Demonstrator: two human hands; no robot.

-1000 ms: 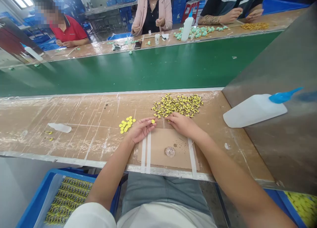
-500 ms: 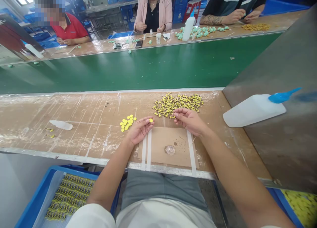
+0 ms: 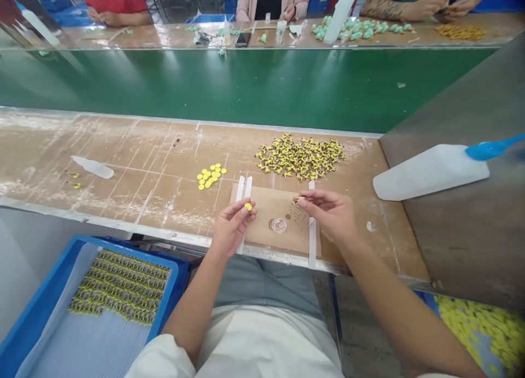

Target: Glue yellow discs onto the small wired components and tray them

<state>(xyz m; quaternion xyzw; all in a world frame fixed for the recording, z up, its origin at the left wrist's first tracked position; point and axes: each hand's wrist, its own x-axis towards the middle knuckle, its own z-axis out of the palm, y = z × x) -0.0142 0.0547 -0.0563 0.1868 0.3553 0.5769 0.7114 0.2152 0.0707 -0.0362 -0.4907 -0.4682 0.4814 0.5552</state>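
Between the thumb and fingers of my left hand (image 3: 234,225) is a round yellow disc (image 3: 248,207). My right hand (image 3: 330,211) pinches a small yellow-and-brown piece (image 3: 301,200) above the right part of a cardboard sheet (image 3: 262,236). On that sheet, between the hands, stands a small clear dish (image 3: 279,225), with dark spots beside it. Several more yellow discs (image 3: 210,175) lie to the left, beyond my left hand. A large pile of small yellow-and-brown pieces (image 3: 301,156) spreads behind the sheet.
A white bottle with a blue nozzle (image 3: 430,173) leans at the right near a metal panel (image 3: 463,225). A small white bottle (image 3: 93,167) lies far left. Below stand a blue crate (image 3: 174,279) with rows of pieces and a bin of yellow parts (image 3: 484,329). Co-workers sit across the green belt (image 3: 205,88).
My right hand has drawn back from the pile with a small yellow-and-brown piece. My left hand still holds the yellow disc, now over the sheet's left edge. The view has tilted downward.
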